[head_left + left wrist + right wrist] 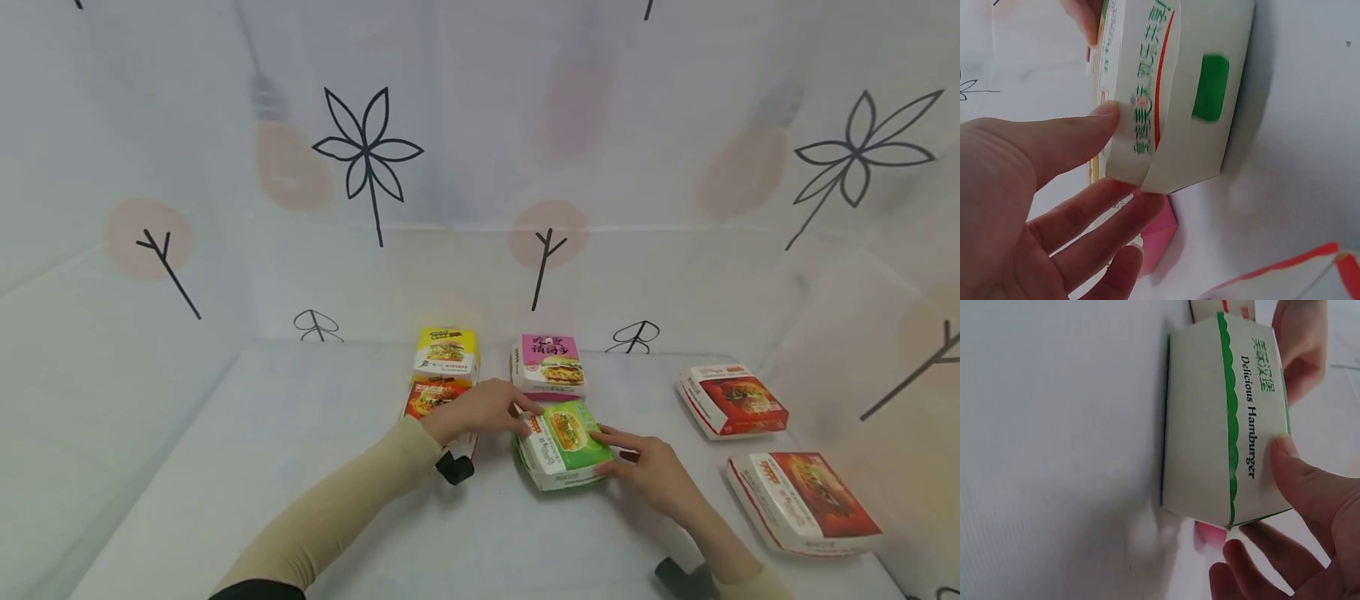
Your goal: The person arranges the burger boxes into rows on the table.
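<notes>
A green and white hamburger box (572, 442) lies in the middle of the table, gripped from both sides. My left hand (491, 408) holds its left end; in the left wrist view the thumb presses the box wall (1154, 81) while the fingers reach round the far corner. From the right, my right hand (651, 471) pinches the opposite end, thumb on the side lettered "Delicious Hamburger" (1250, 419) and fingers behind. Right behind it stands a pink and white burger box (551, 367). A red burger box (432, 397) is partly hidden by the left hand and wrist.
A yellow burger box (447, 354) sits behind the left-hand red one, near the back wall. Two more red and white boxes, one farther back (738, 402) and one nearer (821, 500), lie at the table's right side. Patterned white cloth (465, 283) surrounds the table.
</notes>
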Tool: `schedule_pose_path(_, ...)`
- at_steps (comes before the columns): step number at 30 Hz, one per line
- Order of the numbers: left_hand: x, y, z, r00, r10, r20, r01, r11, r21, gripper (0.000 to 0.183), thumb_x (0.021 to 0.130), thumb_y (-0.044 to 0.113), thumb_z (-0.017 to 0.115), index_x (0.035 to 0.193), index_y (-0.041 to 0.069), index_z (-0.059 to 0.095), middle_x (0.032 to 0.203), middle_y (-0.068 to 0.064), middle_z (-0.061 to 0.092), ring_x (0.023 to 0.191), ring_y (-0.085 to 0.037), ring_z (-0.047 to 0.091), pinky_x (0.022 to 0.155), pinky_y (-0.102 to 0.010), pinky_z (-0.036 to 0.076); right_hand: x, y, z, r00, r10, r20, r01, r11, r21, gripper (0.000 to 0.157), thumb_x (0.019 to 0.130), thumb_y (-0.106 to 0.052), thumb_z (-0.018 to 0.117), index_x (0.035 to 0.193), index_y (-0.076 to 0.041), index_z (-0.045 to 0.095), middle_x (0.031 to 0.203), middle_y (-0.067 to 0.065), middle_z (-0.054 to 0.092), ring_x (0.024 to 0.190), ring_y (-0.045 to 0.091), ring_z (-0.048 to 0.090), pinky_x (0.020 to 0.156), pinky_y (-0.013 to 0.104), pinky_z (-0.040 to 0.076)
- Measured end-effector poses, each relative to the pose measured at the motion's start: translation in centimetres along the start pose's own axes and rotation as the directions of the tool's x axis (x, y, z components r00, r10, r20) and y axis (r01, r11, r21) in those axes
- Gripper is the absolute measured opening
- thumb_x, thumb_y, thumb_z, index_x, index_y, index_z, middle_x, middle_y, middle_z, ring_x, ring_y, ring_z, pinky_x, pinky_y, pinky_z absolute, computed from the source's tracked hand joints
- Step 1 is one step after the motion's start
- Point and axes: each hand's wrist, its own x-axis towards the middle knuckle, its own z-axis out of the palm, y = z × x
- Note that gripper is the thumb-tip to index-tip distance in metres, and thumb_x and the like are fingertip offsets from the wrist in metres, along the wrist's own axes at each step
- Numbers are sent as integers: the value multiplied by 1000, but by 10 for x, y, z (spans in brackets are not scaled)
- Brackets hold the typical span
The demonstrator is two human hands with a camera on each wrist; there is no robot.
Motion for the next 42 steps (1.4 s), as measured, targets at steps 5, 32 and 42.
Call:
schedule_pose_path(5,1,2,4,1000,3,2,-3,1000,-2,37,89,27,77,126,28,71,102,12,66,88,-7,56,73,-22,47,4,12,-9,999,29,-29,-29,1000,10,45,83,-32,80,124,-15,72,134,7,62,129,38,51,98,50,47)
schedule_pose_path(32,-6,4,12,1000,18,-10,-19,996,-88,34,87,21,79,119,32,75,109,9,58,95,-10,55,72,-23,48,-5,-6,6,982,-25,-189,-18,975,-222,58,82,-32,82,131,-7,66,137,20,55,119,42,56,90,55,50)
schedule_pose_path(42,-10,4,17,999,31,-20,-32,998,-60,36,87,25,80,122,33,73,104,4,55,88,-7,53,69,-22,47,-18,-14,18,982,-22,-189,3,995,-100,54,84,-24,81,132,-6,64,139,21,54,126,40,53,89,42,54)
